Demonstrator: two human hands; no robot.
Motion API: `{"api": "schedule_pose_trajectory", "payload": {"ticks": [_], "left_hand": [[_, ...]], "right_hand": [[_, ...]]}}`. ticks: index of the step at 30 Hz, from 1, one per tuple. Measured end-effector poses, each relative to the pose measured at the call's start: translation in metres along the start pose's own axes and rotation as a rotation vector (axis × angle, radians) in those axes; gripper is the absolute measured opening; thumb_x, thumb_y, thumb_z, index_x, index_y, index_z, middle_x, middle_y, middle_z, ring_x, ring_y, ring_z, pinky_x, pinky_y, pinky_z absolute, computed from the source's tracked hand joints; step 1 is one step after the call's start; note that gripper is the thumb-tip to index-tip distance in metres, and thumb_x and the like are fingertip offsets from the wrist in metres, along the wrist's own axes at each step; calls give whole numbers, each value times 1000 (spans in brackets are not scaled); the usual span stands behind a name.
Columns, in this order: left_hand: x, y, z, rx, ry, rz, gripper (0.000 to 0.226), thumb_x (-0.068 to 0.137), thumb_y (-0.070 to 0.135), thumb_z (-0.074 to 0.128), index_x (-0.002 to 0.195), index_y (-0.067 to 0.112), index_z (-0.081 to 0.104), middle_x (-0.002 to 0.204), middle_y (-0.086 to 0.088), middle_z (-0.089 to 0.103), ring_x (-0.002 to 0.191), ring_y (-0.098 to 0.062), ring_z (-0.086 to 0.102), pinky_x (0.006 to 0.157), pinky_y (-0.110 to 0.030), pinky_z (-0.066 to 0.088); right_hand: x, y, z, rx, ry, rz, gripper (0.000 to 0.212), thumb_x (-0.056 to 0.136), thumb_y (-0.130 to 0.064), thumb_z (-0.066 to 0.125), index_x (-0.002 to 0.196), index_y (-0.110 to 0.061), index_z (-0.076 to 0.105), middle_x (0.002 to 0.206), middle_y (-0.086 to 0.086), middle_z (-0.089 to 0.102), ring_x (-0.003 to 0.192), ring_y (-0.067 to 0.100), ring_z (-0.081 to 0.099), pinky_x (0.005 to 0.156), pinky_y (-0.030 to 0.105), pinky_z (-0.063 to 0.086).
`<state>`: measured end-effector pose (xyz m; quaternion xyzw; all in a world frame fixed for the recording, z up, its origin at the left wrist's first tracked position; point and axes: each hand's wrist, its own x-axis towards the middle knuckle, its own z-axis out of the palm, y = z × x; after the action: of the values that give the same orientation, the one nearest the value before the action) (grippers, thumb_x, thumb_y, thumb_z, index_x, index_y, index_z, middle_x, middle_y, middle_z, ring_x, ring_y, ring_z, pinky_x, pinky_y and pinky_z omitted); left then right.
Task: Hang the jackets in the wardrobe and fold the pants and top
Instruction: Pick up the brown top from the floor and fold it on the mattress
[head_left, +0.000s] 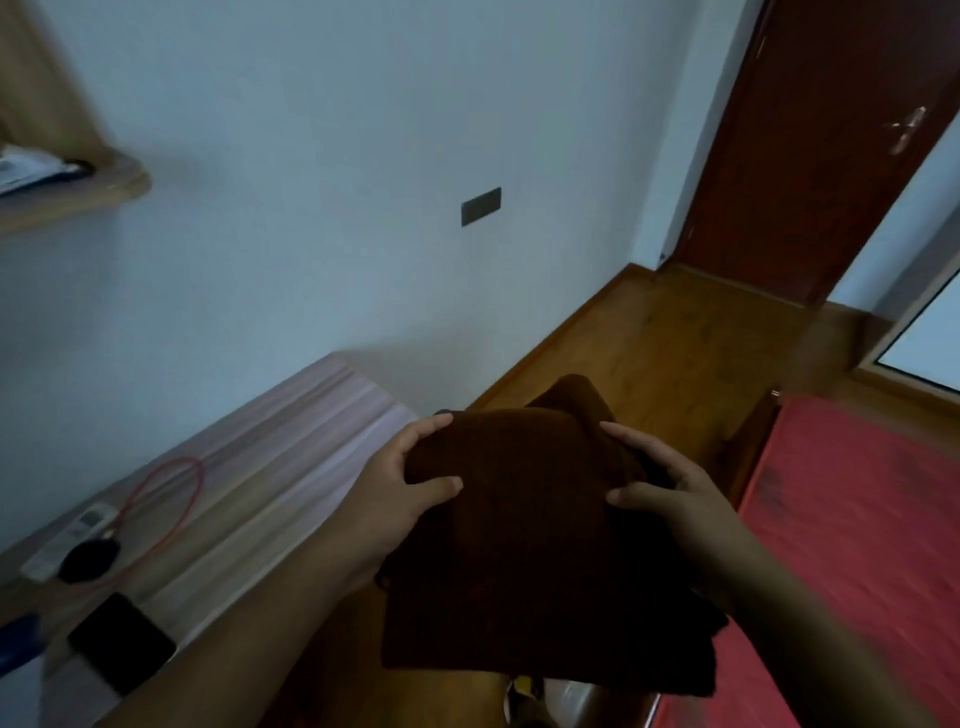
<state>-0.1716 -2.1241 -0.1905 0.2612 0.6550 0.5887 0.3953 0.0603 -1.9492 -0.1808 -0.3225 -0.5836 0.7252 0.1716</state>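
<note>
Pale wall (311, 130), wooden floor (649, 353) and a dark red door (810, 156) form the background. A table (291, 441) lies to the left of the fingers (426, 428) and a red bed (857, 519) to the right of them. Well left of the fingers, a remote (67, 535), a red cable (171, 483) and a black phone (122, 642) are seen on the table.

A brown garment (519, 545) is held in the air between both hands, above the floor and touching neither table nor bed. It appears to be folded into a rough rectangle. Whether it is the top or the pants cannot be told.

The left hand (389, 493) grips the left edge, with the thumb laid on the upper face and the fingers curled round the far edge. The right hand (675, 499) grips the right edge likewise, its fingers curled over a bunched far corner.

Handling, as judged:
- The cloth is taken to be soft, light and limp. The near portion hangs unsupported below the wrists.
- No fragility is expected, and slip against skin should be low.
- The folded layers may slide apart if only one edge is held.
- Hold is best taken at both side edges, pinching through all layers, or the stack is supported from beneath.
</note>
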Motion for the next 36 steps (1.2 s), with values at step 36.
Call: {"api": "schedule_pose_trajectory", "payload": {"ticks": [36], "left_hand": [[822,177,410,145,-703,-66,58,85,8,74,130,39,58,129,7,62,108,-12,68,87,-33,60]], "right_hand": [[520,-206,-507,47,631,-81,65,96,5,58,128,-50,65,143,-8,55,119,19,65,99,43,56]]}}
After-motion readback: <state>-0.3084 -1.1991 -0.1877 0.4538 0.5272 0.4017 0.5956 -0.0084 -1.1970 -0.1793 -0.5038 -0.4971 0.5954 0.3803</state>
